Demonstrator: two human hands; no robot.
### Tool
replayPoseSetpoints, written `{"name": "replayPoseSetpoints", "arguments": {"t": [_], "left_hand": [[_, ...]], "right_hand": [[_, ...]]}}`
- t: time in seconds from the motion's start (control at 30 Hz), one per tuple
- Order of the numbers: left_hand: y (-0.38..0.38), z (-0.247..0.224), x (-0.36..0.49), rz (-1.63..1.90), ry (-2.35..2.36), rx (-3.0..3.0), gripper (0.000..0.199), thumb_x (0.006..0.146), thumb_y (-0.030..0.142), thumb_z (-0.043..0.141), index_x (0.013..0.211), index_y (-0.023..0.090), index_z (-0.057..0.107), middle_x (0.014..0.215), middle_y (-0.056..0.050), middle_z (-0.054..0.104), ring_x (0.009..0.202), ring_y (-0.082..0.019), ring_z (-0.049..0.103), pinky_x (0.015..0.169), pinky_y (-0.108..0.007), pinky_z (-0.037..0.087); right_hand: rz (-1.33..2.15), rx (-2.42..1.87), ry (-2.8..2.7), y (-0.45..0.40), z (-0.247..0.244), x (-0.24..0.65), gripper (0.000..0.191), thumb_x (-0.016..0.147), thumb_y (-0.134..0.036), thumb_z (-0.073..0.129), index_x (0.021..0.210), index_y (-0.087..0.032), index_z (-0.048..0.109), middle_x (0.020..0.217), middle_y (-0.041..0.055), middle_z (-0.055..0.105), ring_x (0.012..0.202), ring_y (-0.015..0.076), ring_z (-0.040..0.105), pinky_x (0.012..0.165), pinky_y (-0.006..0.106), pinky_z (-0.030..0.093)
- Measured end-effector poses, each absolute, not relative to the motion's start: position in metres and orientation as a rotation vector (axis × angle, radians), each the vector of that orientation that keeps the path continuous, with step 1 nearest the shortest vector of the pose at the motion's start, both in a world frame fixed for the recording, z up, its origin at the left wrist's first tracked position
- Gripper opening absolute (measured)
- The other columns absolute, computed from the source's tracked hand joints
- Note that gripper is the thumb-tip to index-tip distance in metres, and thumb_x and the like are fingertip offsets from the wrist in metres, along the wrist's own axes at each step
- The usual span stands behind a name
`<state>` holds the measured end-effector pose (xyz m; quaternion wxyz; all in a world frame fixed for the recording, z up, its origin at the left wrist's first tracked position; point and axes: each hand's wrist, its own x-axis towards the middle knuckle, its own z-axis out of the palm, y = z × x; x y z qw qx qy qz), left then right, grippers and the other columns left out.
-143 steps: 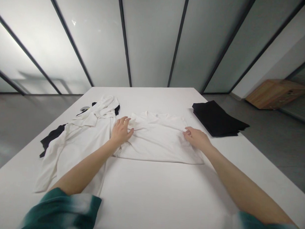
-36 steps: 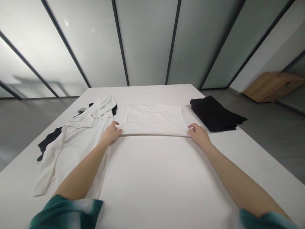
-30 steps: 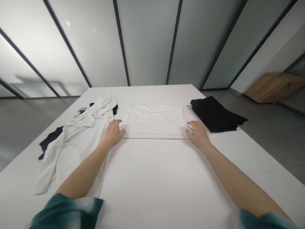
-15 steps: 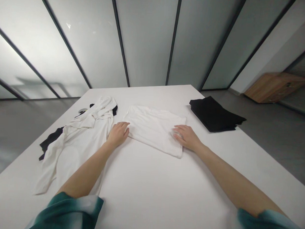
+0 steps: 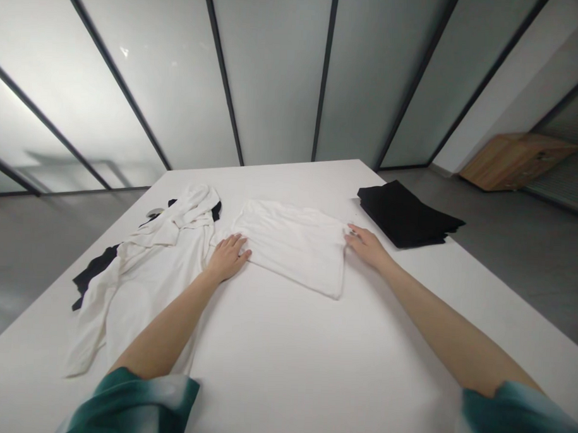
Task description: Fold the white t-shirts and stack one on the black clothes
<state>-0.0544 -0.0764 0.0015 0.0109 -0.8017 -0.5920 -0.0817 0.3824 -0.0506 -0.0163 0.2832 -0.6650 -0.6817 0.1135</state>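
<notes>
The left hand (image 5: 228,257), just left of the middle of the frame, lies palm down at the near left corner of a folded white shirt (image 5: 292,245), its grip loose and the fingers laid out over the cloth. The right hand (image 5: 366,246), right of the middle, has bent fingers at the shirt's right edge; whether that grip pinches the fabric cannot be told. The folded shirt sits at the centre of the frame, flat on the white tabletop (image 5: 289,349), its near edge slanting down to a corner at the lower right. Left of it spreads a larger white garment (image 5: 159,262), bunched at its far end and partly hidden by the left forearm, with black cloth (image 5: 95,273) showing from under its left side. A small round grey object (image 5: 154,212) rests near its far end. Right of the right hand, well apart from the shirt, lies a stack of black cloth (image 5: 407,214). Green-and-white sleeves (image 5: 135,400) fill the lower corners, frosted panels (image 5: 275,71) span the top, and a wooden cabinet (image 5: 518,160) stands at the right.
</notes>
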Motion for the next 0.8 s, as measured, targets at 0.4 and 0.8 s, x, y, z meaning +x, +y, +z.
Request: {"name": "replayPoseSetpoints", "arguments": {"t": [0.4,0.8], "left_hand": [[-0.075,-0.003,-0.055,-0.303,-1.839,-2.498,0.051,0.098,0.044,0.045,0.141,0.018,0.054,0.153,-0.014,0.049,0.142,-0.031,0.044,0.117,-0.048,0.036],[-0.081,0.010,-0.049,-0.188,-1.841,-2.466,0.051,0.099,0.046,0.043,0.140,0.019,0.055,0.149,-0.014,0.053,0.135,-0.030,0.051,0.110,-0.046,0.042]], "right_hand": [[0.080,-2.110,-1.904,-0.030,0.019,0.376,0.040,0.094,-0.039,0.047,0.103,-0.015,0.078,0.121,0.0184,0.070,0.114,0.0366,0.062,0.095,0.046,0.048],[0.057,-1.507,-2.663,-0.112,0.002,0.267,0.070,0.098,-0.062,0.035,0.156,-0.023,0.040,0.162,0.0140,0.034,0.148,0.0373,0.033,0.119,0.054,0.026]]}}
